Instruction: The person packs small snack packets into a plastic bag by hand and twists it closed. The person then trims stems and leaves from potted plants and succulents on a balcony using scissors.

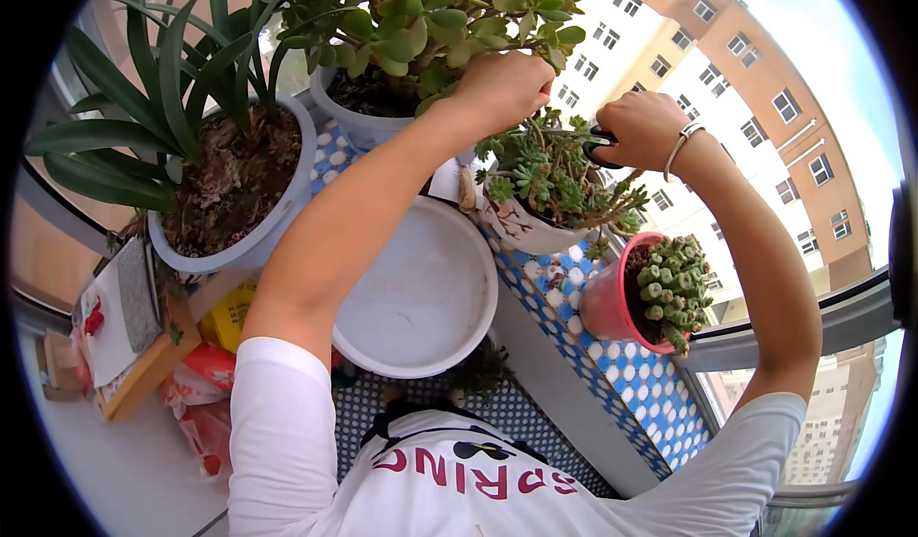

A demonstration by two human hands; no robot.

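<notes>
My left hand (502, 87) is closed above the succulent (545, 174) in a white decorated pot (531, 231), close to the leaves of the big jade plant (421, 21). What its fingers hold is hidden. On the other side of the succulent, my right hand (643, 131) grips black-handled scissors (601, 149), with the blades pointing left among the upper stems. Trailing stems hang over the right side of the pot.
A pink pot (612, 298) with a small succulent stands on the tiled ledge (660, 403) near the window. Below my left forearm lies a round white basin (416, 288). A strap-leaved plant grows in a large pot (296, 193) at left, above bags (206, 394) and a wooden frame (153, 374).
</notes>
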